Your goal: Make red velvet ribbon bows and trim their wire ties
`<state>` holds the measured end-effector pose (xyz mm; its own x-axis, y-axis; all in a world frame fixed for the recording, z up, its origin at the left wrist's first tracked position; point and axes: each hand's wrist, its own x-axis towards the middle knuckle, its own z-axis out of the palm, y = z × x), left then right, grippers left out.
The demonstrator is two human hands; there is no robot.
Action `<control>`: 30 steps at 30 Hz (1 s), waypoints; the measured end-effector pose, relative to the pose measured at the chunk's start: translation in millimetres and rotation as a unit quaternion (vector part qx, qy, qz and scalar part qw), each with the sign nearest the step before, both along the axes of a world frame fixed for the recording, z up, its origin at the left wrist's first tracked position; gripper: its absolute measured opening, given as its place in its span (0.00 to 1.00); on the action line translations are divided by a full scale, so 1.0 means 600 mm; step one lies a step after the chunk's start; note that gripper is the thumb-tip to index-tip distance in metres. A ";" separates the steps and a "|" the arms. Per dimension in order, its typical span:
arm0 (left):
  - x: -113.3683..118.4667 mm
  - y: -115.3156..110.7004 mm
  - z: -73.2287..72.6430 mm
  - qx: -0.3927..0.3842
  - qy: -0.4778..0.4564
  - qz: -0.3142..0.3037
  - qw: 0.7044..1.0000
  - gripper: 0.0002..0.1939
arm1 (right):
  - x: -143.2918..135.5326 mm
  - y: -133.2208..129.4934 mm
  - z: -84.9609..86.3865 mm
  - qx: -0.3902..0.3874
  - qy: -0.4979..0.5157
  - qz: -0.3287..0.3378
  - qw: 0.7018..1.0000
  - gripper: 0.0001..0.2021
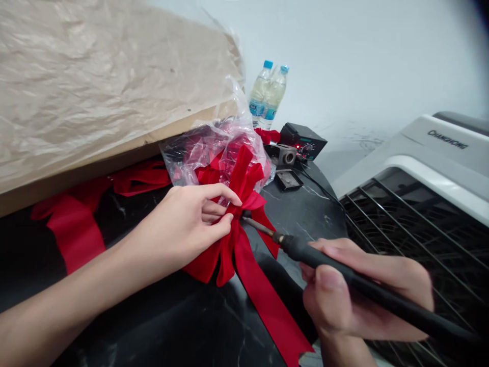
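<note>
A red ribbon bow (244, 168) with several loops and long tails lies over the black marbled table. At its middle, my left hand (198, 219) pinches the gathered loops between thumb and fingers. My right hand (367, 290) is wrapped round the dark handle of a soldering iron (301, 250). The iron's metal shaft points left, its tip at the bow's centre close to my left fingertips; whether it touches the ribbon I cannot tell. One notched tail runs down toward the front, below the iron.
Behind the bow are a clear plastic bag (229, 135) and two bottles (269, 97). A soldering station (303, 140) with a lit red light stands beside an iron holder (282, 155). Loose red ribbon (76, 229) lies left, below a paper-covered box (114, 76). A grilled appliance (428, 168) is at right.
</note>
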<state>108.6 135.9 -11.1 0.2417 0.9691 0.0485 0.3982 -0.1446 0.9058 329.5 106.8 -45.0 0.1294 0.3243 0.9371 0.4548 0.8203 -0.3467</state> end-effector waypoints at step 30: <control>-0.015 0.019 0.015 -0.109 -0.034 -0.013 0.993 0.12 | 0.153 0.236 0.016 -0.287 0.016 -0.115 0.951 0.11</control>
<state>99.4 147.4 -2.4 0.2707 0.9517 -0.1451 0.3335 0.0487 0.9415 421.1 248.5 -35.7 0.2831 0.7406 0.6094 0.5813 0.3729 -0.7232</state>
